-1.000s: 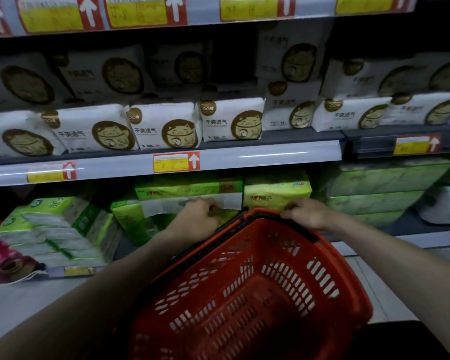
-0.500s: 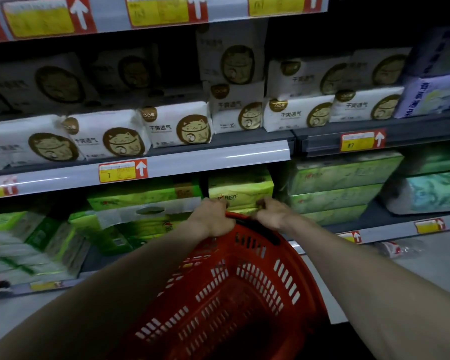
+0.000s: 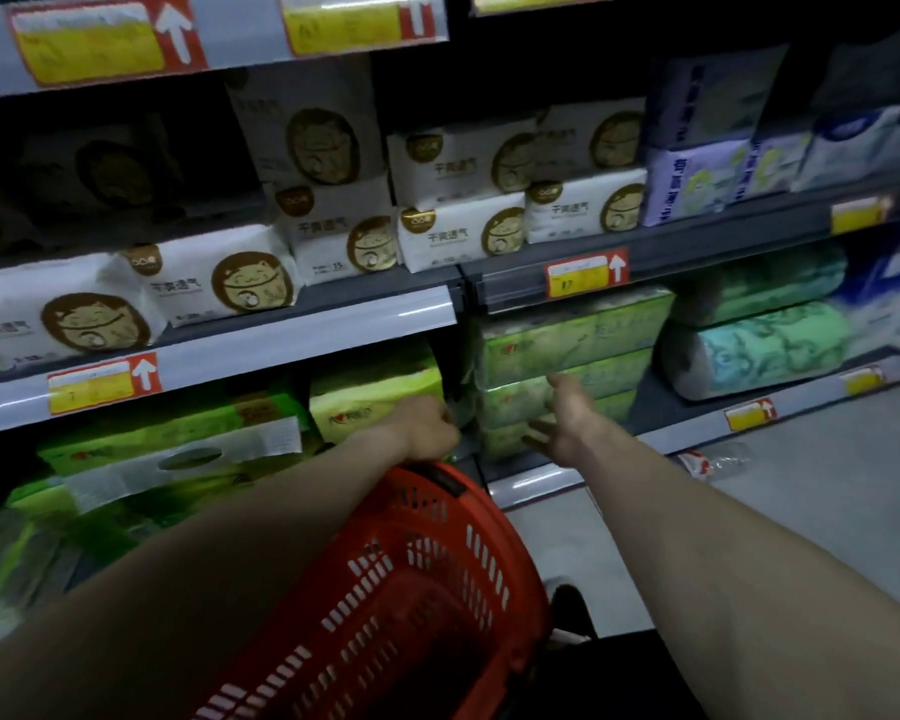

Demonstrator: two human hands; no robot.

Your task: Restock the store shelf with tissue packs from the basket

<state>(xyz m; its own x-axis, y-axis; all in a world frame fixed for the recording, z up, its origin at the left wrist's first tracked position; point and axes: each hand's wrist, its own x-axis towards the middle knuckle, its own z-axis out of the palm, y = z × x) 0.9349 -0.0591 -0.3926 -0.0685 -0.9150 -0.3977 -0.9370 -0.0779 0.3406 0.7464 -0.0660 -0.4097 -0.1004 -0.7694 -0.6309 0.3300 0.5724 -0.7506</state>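
My left hand (image 3: 430, 428) grips the far rim of the red basket (image 3: 437, 563); my right hand (image 3: 567, 423) is open, fingers spread, holding nothing. The stacked green tissue packs (image 3: 567, 340) lie just past the basket's far rim, to its right, long sides along the shelf edge (image 3: 536, 484), nearest my right hand, touching or not I cannot tell. Inside the basket I see no pack.

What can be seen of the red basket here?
The red basket is plastic by its look, with slotted walls and a dark strip on its far rim. It is tilted, mouth toward the camera, in front of the lower shelf. The left hand grips its far rim; the right hand is off it, open. No packs show in its dim inside.
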